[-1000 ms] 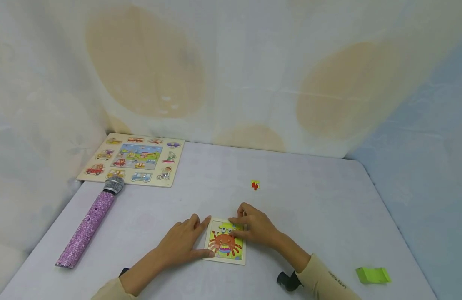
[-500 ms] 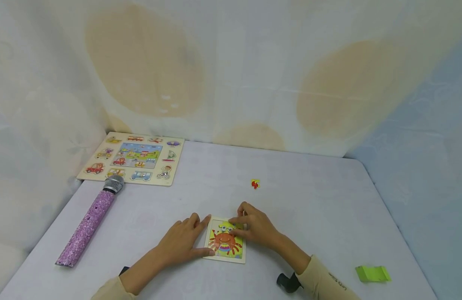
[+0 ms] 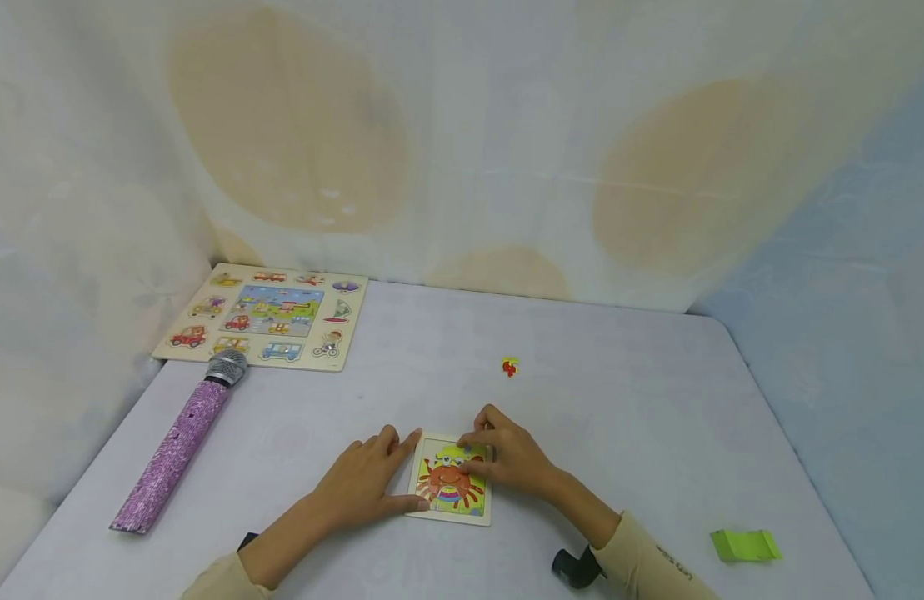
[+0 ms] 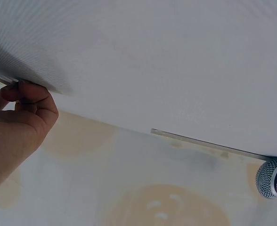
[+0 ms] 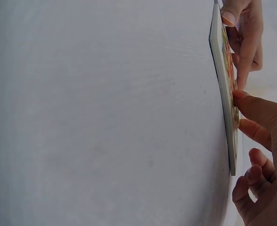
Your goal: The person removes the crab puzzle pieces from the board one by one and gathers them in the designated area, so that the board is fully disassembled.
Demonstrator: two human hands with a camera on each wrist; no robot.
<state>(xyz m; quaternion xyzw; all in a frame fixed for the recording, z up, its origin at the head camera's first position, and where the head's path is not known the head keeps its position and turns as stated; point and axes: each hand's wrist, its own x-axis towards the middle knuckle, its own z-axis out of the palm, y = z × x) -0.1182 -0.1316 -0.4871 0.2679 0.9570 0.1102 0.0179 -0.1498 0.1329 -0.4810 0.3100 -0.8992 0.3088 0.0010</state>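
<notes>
A small wooden-framed crab puzzle lies flat on the white table, showing a red crab on yellow-green. At its left border, my left hand presses with thumb and extended index finger, one at each corner; its other fingers are bent. Over the upper right of the puzzle, my right hand pinches a puzzle piece between thumb and index finger, the remaining fingers curled. My fingers partly cover that piece. One loose red and yellow puzzle piece lies beyond my right hand, untouched.
A larger wooden vehicle puzzle board lies at the back left, with a purple glittery microphone beside its near edge. A bright green block sits at the front right. A black object is by the right sleeve.
Both hands stay in nearly the same place on the crab puzzle. At most the right fingers shift very slightly over the upper right piece; the loose piece stays put.
</notes>
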